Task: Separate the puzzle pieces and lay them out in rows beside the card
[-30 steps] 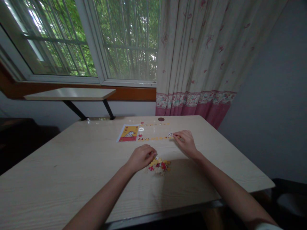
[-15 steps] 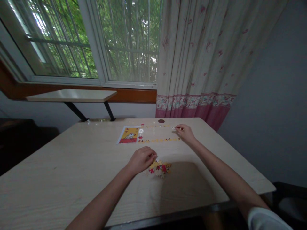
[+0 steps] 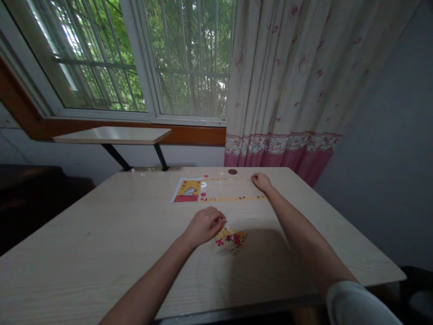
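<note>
Pile (image 3: 236, 239) before rows (image 3: 228, 199), card (image 3: 187, 191) — left of both

No lettering, number, label or brand could be read anywhere. On the picture sheet (image 3: 192, 191), small reddish marks (image 3: 183, 185) were seen against yellow, but whether any were characters could not be made out.

Puzzle pieces (image 3: 236, 239) show yellow, red and pale cream; the picture sheet (image 3: 188, 191), yellow over red; the curtain (image 3: 287, 85), pink-flowered cream.
</note>
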Action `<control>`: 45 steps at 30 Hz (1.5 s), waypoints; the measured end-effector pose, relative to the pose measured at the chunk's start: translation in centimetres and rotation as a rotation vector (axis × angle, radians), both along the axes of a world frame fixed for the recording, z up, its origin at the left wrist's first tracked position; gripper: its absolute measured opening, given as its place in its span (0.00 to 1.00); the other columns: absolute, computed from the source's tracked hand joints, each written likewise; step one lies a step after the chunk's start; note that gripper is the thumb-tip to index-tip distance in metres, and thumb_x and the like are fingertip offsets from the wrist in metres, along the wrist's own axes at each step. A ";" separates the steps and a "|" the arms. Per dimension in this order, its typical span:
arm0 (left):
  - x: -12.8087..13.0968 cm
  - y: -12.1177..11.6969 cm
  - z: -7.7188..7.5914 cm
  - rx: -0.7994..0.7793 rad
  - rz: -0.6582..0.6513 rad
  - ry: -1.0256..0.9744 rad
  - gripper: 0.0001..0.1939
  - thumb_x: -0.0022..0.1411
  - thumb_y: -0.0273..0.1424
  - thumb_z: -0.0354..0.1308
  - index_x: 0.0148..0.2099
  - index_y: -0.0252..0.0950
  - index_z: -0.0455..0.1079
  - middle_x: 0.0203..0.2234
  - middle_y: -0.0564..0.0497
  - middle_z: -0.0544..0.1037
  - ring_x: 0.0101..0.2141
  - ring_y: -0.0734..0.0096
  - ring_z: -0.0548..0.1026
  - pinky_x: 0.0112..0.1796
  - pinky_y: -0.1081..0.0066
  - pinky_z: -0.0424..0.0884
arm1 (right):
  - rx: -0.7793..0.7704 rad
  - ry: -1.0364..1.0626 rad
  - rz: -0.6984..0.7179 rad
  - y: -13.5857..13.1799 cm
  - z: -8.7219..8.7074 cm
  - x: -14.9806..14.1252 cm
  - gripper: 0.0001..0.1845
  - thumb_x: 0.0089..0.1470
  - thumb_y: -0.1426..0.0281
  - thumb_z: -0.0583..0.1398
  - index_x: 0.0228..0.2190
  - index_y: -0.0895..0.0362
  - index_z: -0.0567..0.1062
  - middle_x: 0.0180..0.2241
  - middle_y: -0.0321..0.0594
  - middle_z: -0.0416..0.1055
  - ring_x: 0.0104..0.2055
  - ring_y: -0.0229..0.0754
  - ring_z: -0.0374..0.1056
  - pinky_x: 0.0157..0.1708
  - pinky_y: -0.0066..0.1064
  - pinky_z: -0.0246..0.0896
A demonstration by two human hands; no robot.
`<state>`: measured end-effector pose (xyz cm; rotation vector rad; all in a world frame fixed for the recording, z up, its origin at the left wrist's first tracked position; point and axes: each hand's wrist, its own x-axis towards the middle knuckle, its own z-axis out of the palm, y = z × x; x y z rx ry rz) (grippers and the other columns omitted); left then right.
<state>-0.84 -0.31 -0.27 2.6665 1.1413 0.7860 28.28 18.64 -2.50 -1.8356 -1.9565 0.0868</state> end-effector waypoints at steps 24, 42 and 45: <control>0.0 -0.2 0.2 0.003 0.004 -0.012 0.11 0.62 0.33 0.47 0.34 0.35 0.69 0.26 0.49 0.72 0.30 0.70 0.69 0.33 0.72 0.64 | -0.036 -0.062 -0.165 0.5 0.1 -2.6 0.13 0.52 0.68 0.53 0.35 0.54 0.76 0.39 0.42 0.74 0.42 0.43 0.68 0.39 0.29 0.59; 0.0 -0.2 0.3 0.018 0.004 -0.015 0.11 0.62 0.33 0.47 0.34 0.35 0.69 0.26 0.49 0.72 0.30 0.71 0.69 0.33 0.72 0.65 | -0.022 -0.048 -0.289 -0.2 0.3 -3.9 0.14 0.51 0.69 0.52 0.35 0.58 0.76 0.37 0.50 0.73 0.41 0.46 0.69 0.40 0.34 0.59; 0.0 -0.2 0.3 0.017 0.001 -0.017 0.11 0.62 0.33 0.47 0.34 0.35 0.69 0.26 0.49 0.72 0.30 0.70 0.69 0.33 0.72 0.65 | -0.011 -0.027 -0.274 -0.6 0.7 -3.7 0.14 0.52 0.69 0.52 0.34 0.58 0.76 0.36 0.49 0.73 0.40 0.46 0.69 0.40 0.34 0.59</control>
